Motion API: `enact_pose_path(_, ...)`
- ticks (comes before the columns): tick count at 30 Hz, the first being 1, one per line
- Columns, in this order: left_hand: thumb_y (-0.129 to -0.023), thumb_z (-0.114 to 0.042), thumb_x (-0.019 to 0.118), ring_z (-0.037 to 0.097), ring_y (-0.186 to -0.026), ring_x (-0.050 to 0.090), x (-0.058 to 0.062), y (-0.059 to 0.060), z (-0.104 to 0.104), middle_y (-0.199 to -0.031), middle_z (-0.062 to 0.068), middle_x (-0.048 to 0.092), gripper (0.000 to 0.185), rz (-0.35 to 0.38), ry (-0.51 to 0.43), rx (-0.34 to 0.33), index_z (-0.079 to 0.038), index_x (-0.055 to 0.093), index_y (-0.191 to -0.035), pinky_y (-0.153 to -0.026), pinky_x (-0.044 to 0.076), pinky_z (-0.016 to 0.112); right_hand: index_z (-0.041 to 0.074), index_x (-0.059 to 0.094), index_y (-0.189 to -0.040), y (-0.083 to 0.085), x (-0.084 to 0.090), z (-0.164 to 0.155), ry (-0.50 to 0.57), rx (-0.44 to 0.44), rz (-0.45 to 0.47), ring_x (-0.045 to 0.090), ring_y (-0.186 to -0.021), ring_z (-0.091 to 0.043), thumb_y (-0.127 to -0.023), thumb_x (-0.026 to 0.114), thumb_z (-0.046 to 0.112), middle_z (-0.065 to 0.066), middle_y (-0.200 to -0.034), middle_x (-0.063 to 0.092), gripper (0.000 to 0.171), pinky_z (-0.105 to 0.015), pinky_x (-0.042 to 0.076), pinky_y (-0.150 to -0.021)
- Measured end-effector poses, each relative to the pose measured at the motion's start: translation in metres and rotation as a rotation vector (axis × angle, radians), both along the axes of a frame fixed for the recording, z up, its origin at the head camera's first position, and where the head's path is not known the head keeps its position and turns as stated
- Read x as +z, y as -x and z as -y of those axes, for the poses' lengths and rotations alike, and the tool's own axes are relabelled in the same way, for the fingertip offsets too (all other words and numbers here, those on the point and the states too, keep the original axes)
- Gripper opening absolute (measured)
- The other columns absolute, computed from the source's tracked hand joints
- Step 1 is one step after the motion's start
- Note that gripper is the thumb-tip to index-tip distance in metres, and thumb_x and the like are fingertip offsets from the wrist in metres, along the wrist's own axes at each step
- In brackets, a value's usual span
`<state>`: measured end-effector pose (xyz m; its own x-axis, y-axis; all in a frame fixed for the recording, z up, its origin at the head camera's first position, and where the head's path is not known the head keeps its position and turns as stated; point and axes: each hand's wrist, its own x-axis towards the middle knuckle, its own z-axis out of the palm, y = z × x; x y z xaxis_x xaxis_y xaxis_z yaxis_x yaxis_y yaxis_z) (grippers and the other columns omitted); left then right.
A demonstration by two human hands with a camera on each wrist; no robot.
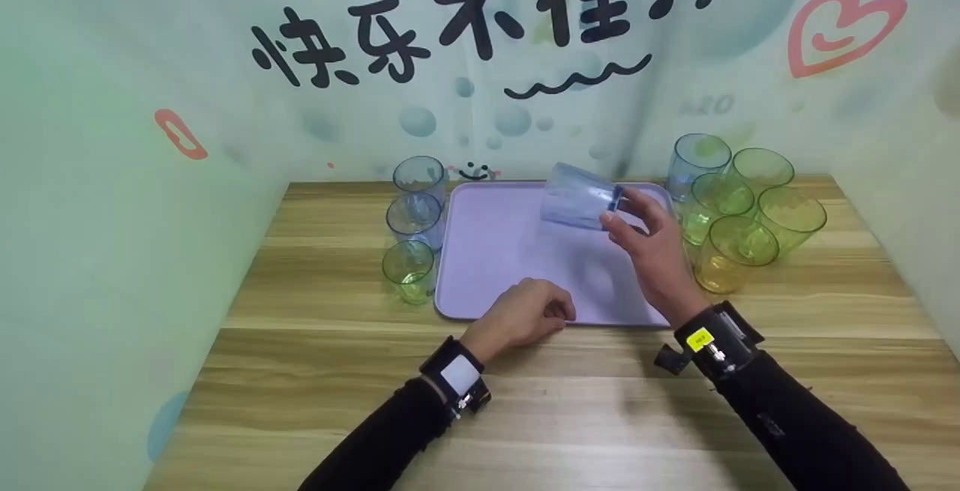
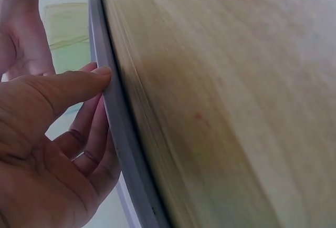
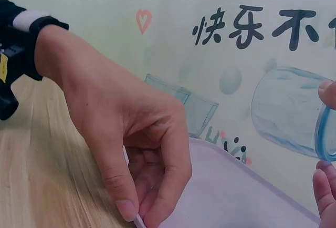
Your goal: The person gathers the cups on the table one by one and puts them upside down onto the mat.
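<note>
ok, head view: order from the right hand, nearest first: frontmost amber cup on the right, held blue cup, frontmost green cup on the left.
From the right hand:
1. Blue cup: held in its grip, over the tray.
2. Amber cup: to the hand's right.
3. Green cup: across the tray, on its left side.

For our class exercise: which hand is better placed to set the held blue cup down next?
Probably the right hand: it holds the blue cup above the purple tray, while the left hand pinches the tray's near rim.
</note>
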<state>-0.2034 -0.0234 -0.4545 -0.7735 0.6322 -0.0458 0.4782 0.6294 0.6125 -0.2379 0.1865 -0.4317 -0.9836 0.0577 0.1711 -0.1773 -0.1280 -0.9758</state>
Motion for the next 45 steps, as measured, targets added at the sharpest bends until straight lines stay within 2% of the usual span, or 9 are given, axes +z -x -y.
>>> enact_pose_path(5,-0.089,-0.006,0.075,0.007,-0.085,0.063,-0.002,-0.001,-0.003,-0.09,-0.009,0.071,0.013,-0.029,0.029,0.001,-0.015,0.078,-0.097,-0.078,0.049,0.025,0.007,0.055,-0.145,0.005,-0.001,0.008,-0.144,-0.04,-0.037,0.06,-0.116,-0.032,-0.09,0.08,0.022,-0.013,-0.134,0.056,0.062,-0.034,0.051,-0.094)
enact_pose_path(10,-0.088,-0.007,0.075,0.007,-0.086,0.063,-0.004,0.0,-0.005,-0.091,-0.01,0.07,0.014,-0.044,0.034,0.018,-0.018,0.078,-0.097,-0.079,0.05,0.026,0.009,0.056,-0.145,0.01,0.002,0.018,-0.223,-0.036,-0.057,0.06,-0.114,-0.033,-0.089,0.082,0.022,-0.012,-0.134,0.056,0.064,-0.036,0.052,-0.093)
enact_pose_path(15,-0.089,-0.008,0.075,0.007,-0.087,0.063,-0.005,0.0,-0.006,-0.091,-0.01,0.07,0.014,-0.04,0.04,0.029,-0.018,0.079,-0.098,-0.079,0.049,0.027,0.007,0.054,-0.146,0.012,0.005,0.024,-0.298,-0.035,-0.098,0.061,-0.115,-0.032,-0.088,0.082,0.017,-0.012,-0.14,0.054,0.065,-0.041,0.05,-0.096)
enact_pose_path(17,-0.089,-0.009,0.075,0.007,-0.087,0.063,-0.005,0.0,-0.006,-0.091,-0.01,0.07,0.014,-0.04,0.049,0.034,-0.018,0.079,-0.099,-0.079,0.049,0.027,0.003,0.053,-0.145,0.007,0.014,0.029,-0.335,-0.035,-0.123,0.061,-0.115,-0.035,-0.089,0.08,0.011,-0.016,-0.14,0.054,0.063,-0.045,0.049,-0.097)
enact_pose_path(21,-0.09,-0.01,0.075,0.007,-0.087,0.063,-0.004,-0.001,-0.005,-0.092,-0.01,0.07,0.013,-0.043,0.056,0.043,-0.018,0.079,-0.1,-0.08,0.049,0.027,0.003,0.053,-0.146,0.01,0.014,0.031,-0.416,-0.039,-0.163,0.061,-0.116,-0.033,-0.089,0.08,0.014,-0.015,-0.139,0.055,0.064,-0.048,0.048,-0.098)
enact_pose_path(24,-0.09,-0.01,0.075,0.008,-0.088,0.063,-0.003,-0.002,-0.004,-0.093,-0.01,0.07,0.013,-0.043,0.054,0.047,-0.019,0.078,-0.1,-0.081,0.049,0.027,0.009,0.054,-0.146,0.019,0.006,0.029,-0.444,-0.055,-0.168,0.06,-0.116,-0.028,-0.088,0.082,0.021,-0.009,-0.138,0.056,0.065,-0.047,0.048,-0.099)
enact_pose_path(35,-0.09,-0.01,0.075,0.006,-0.085,0.062,-0.005,-0.002,-0.001,-0.09,-0.012,0.069,0.012,-0.048,0.051,0.06,-0.021,0.078,-0.096,-0.077,0.049,0.029,0.0,0.054,-0.143,0.03,-0.002,0.016,-0.516,-0.157,-0.202,0.059,-0.116,-0.032,-0.087,0.082,0.012,-0.016,-0.139,0.057,0.064,-0.047,0.047,-0.095)
enact_pose_path(45,-0.09,-0.009,0.075,0.005,-0.085,0.063,-0.007,-0.004,0.0,-0.091,-0.011,0.07,0.014,-0.044,0.048,0.08,-0.021,0.077,-0.096,-0.079,0.05,0.028,0.0,0.054,-0.143,0.04,-0.006,-0.004,-0.591,-0.239,-0.141,0.056,-0.117,-0.032,-0.088,0.081,0.014,-0.02,-0.135,0.058,0.063,-0.046,0.047,-0.096)
